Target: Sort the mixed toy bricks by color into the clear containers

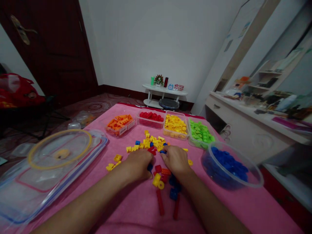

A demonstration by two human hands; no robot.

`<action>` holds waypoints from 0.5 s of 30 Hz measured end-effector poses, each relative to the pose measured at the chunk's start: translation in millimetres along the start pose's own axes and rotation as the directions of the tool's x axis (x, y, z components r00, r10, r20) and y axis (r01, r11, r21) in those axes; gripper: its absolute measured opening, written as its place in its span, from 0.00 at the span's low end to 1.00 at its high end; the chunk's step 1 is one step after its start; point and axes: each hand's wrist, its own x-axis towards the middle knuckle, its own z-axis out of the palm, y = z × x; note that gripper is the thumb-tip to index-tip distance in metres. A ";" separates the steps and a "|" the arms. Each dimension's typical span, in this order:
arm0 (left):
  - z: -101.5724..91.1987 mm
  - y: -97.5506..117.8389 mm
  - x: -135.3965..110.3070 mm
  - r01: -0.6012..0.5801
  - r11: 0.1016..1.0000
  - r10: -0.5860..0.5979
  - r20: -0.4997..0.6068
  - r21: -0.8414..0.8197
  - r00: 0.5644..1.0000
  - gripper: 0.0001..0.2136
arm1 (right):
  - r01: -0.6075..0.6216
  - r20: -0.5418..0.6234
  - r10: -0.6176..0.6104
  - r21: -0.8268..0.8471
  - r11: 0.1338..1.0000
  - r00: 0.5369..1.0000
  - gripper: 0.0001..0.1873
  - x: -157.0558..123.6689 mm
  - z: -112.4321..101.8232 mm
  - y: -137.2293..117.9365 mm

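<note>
My left hand [139,162] is curled at the near edge of a loose pile of yellow building bricks [147,143]. A blue brick [149,167] shows between its thumb and fingers, and red bricks [152,150] lie at its fingertips. Just to the right, my right hand [176,159] reaches into the same pile, its fingers closed around a small blue brick [163,151]. Between my forearms lie a yellow brick [156,179], a yellow ring piece [161,185], an orange brick [166,171], blue bricks [174,194] and two long red bars [160,203]. My palms hide some pieces.
Clear tubs of orange bricks [120,123], red bricks [151,116], yellow bricks [175,125] and green bricks [201,131] line the far side. A round tub of blue bricks [227,165] stands at right. Stacked lids [48,175] lie left on the pink cloth [136,214].
</note>
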 end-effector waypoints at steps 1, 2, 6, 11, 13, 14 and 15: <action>-0.7 4.3 -1.6 -0.006 1.000 0.006 0.009 0.004 1.000 0.09 | -0.016 -0.028 0.019 0.108 0.994 0.999 0.08 0.1 0.8 1.4; -0.5 8.7 -3.1 -0.009 1.000 0.009 0.012 0.003 1.000 0.08 | -0.033 -0.056 0.049 0.258 0.966 0.997 0.08 0.1 1.0 2.4; 7.3 16.9 -5.3 -0.004 0.997 0.004 -0.008 -0.077 1.000 0.09 | -0.063 0.007 0.146 0.921 0.385 0.989 0.10 -2.7 -6.2 2.1; 2.5 -8.1 3.9 -0.045 0.951 0.050 0.008 -0.306 0.999 0.04 | -0.260 0.283 -0.017 0.853 -0.452 0.959 0.10 -8.9 -17.9 1.2; -8.9 -16.3 7.4 -0.051 0.896 0.048 -0.017 -0.441 0.999 0.05 | -0.328 0.363 -0.050 0.764 -0.555 0.930 0.13 -9.8 -16.6 0.3; -15.4 -17.3 8.2 -0.063 0.859 0.037 -0.061 -0.509 0.997 0.06 | -0.357 0.402 -0.054 0.733 -0.578 0.914 0.15 -10.1 -15.0 -1.1; -21.4 -15.9 8.1 -0.088 0.820 0.024 -0.120 -0.565 0.993 0.08 | -0.389 0.439 -0.065 0.707 -0.591 0.896 0.17 -10.6 -13.4 -3.4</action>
